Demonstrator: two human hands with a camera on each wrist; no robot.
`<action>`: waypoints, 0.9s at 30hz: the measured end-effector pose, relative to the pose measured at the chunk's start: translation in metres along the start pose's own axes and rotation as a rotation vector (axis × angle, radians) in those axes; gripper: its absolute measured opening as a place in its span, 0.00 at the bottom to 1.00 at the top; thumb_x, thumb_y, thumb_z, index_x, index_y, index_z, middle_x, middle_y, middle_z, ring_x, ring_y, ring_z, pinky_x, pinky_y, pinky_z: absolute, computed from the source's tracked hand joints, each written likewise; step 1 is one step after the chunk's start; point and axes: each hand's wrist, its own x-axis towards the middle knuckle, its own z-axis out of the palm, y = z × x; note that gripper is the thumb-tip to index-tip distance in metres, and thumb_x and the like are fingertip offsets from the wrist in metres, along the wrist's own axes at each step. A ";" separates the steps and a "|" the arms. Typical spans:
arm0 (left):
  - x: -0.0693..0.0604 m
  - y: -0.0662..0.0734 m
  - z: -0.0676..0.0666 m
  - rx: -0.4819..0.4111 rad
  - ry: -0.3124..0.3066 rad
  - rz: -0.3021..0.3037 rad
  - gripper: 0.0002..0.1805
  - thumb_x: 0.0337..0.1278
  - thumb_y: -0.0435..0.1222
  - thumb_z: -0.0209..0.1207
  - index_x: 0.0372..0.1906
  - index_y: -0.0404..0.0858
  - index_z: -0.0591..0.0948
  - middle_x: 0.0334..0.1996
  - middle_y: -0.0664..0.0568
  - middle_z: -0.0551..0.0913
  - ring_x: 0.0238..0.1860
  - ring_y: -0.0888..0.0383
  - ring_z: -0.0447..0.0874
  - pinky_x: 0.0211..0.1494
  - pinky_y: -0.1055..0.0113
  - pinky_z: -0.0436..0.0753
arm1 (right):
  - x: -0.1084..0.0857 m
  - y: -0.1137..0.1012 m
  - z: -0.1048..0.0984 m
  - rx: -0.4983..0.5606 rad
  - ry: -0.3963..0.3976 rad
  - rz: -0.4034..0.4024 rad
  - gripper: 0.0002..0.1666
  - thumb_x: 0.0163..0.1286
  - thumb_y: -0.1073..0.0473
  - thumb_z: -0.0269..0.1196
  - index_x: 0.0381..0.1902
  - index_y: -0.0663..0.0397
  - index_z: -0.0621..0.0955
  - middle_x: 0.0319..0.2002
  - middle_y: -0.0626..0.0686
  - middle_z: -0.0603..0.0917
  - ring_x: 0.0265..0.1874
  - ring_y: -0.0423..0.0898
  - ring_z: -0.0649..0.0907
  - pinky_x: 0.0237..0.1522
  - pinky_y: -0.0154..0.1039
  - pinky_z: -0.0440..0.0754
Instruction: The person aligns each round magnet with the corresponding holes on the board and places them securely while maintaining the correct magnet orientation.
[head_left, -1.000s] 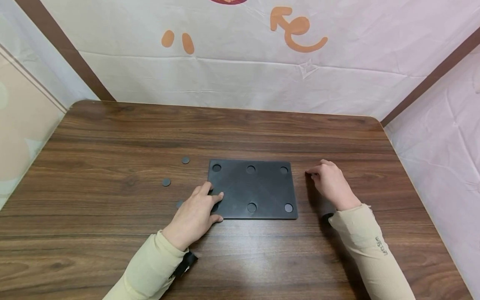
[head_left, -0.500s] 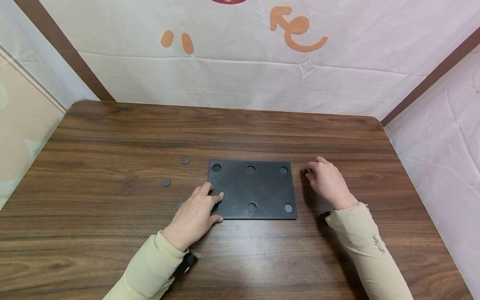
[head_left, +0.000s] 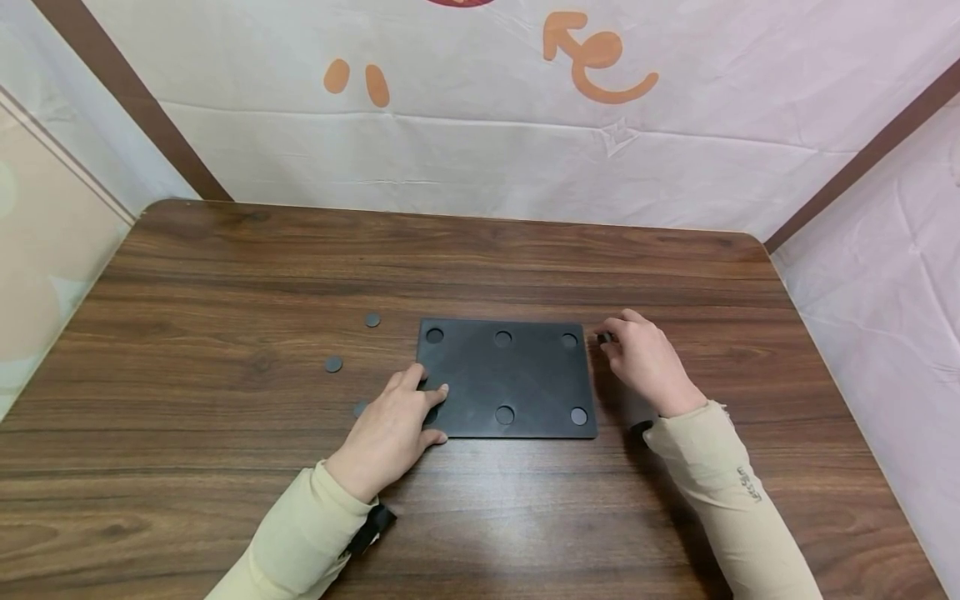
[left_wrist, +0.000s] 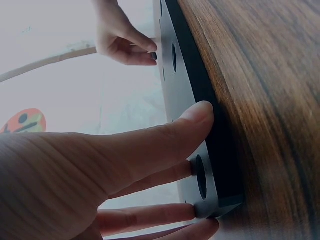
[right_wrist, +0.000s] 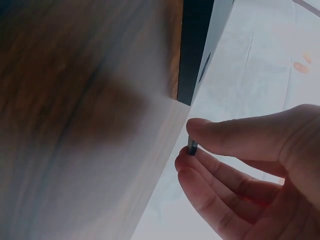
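A dark rectangular board (head_left: 536, 375) with round recesses lies on the table. My left hand (head_left: 386, 425) rests at its left end, fingers fairly straight, thumb against the near edge; it covers part of the near-left recess. A lighter grey disc (head_left: 579, 416) shows in the near-right recess. Just off the board's far-right corner, my right hand (head_left: 647, 362) pinches a small dark disc (right_wrist: 192, 146) on edge between thumb and fingertips. In the right wrist view this disc is apart from the board.
Left of the board lie two loose grey discs, a far disc (head_left: 372, 320) and a middle disc (head_left: 333, 364). A third disc (head_left: 359, 408) is partly hidden beside the left hand. The wooden table (head_left: 480, 267) ends at a pale printed cloth (head_left: 480, 150) behind.
My right hand has moved left towards the board's far-right corner, and the pinched disc has come into view between its fingers. My left hand and the board stay put.
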 end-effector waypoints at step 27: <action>0.000 -0.001 0.001 0.013 0.003 0.005 0.30 0.43 0.38 0.73 0.56 0.33 0.81 0.48 0.41 0.73 0.44 0.49 0.72 0.38 0.61 0.79 | 0.011 -0.015 0.006 0.066 -0.024 -0.063 0.09 0.61 0.72 0.62 0.39 0.65 0.85 0.36 0.59 0.83 0.30 0.49 0.82 0.32 0.43 0.80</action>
